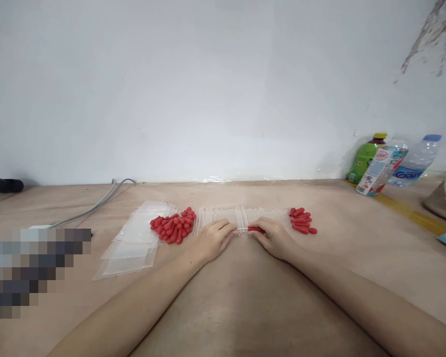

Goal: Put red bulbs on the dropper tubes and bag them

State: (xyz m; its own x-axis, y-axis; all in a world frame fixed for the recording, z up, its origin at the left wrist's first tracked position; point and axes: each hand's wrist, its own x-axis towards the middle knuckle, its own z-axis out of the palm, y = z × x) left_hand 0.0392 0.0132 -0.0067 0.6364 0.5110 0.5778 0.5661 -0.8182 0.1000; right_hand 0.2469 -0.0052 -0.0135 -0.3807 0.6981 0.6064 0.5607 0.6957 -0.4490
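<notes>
Between my hands lies a thin clear dropper tube (242, 229) with a red rubber bulb (255, 229) at its right end. My left hand (216, 239) is closed on the tube, and my right hand (275, 239) pinches the bulb. Just behind them several more clear tubes (241, 213) are laid side by side in a wide row, partly covered by my fingers. A heap of loose red bulbs (174, 228) sits to the left of the row. More red bulbs (302, 221) lie at its right end; whether tubes are fitted in them I cannot tell.
Clear plastic bags (128, 253) overlap on the table (223, 307) left of the heap. A grey cable (92, 204) runs at the back left. Bottles (416, 161) and a patterned carton (379, 168) stand against the wall at right, near yellow tape (412, 214). A blurred area covers the left edge.
</notes>
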